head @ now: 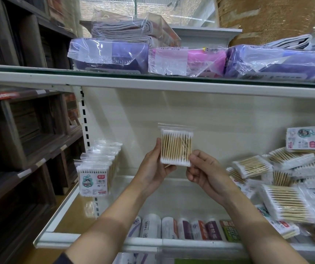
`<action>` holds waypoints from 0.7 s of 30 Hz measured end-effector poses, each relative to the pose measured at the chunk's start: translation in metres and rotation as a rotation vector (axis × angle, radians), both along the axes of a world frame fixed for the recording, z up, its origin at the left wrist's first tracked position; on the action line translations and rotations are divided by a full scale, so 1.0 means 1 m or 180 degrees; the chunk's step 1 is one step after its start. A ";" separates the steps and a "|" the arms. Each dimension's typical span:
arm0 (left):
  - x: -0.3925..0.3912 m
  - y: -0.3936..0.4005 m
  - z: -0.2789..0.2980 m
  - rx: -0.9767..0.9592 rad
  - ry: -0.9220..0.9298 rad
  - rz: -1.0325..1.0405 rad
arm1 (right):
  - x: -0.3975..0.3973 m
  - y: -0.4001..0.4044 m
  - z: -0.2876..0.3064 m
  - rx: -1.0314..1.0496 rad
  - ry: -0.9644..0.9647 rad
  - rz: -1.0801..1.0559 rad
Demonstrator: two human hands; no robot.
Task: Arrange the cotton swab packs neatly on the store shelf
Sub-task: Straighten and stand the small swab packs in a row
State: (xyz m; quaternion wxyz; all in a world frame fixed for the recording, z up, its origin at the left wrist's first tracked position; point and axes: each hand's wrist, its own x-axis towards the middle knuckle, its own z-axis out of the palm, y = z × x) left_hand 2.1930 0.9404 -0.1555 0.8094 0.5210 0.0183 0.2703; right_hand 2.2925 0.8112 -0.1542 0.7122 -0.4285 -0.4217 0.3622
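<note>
Head view: both hands hold one pack (176,147) upright above the shelf (99,239), its swabs running vertically. The left hand (152,168) grips the pack's left edge, thumb up the side and fingers curled behind. The right hand (204,172) pinches the lower right corner with narrow fingertips (192,157). A tidy row (97,164) of packs stands upright at the shelf's left; a loose pile (286,180) lies at the right. The row lies left of and below the held pack, so the left hand is probably nearer for placing it there.
</note>
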 end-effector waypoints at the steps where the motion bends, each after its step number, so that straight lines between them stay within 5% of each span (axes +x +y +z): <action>1: 0.000 0.001 -0.001 0.0008 -0.0011 -0.0022 | 0.000 0.000 0.000 0.0005 -0.0010 0.0012; 21: -0.014 -0.004 0.010 0.0033 -0.0415 -0.0825 | -0.013 0.000 0.004 -0.0382 -0.0223 -0.0287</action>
